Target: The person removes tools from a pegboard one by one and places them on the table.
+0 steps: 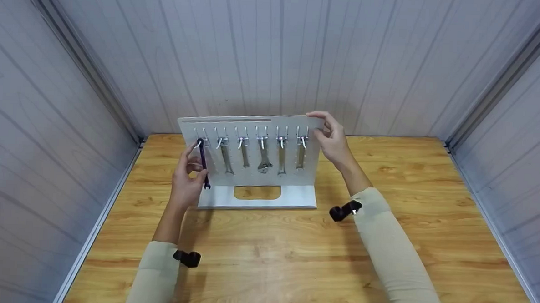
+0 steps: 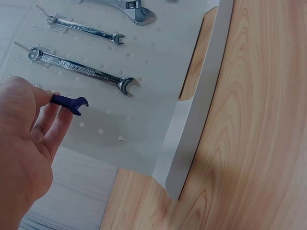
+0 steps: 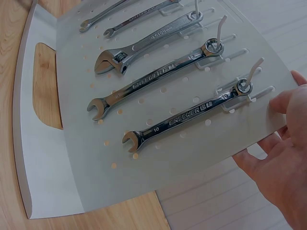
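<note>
A white pegboard stand (image 1: 253,123) stands upright on the wooden table (image 1: 293,252), with several silver wrenches (image 1: 264,156) hanging from its hooks. My left hand (image 1: 187,180) holds a small dark blue wrench (image 1: 203,163) against the board's leftmost hook; its open end (image 2: 76,104) shows past my fingers (image 2: 53,120) in the left wrist view. My right hand (image 1: 332,138) grips the board's top right corner, thumb in front (image 3: 283,103). Close to that hand hangs a silver combination wrench (image 3: 187,115) on the rightmost hook.
An adjustable wrench (image 3: 144,45) hangs mid-board. The stand's flat base (image 1: 295,199) has a slot cut-out (image 1: 257,192). Grey panelled walls (image 1: 48,114) close in the table on three sides. Bare wood lies in front of the stand.
</note>
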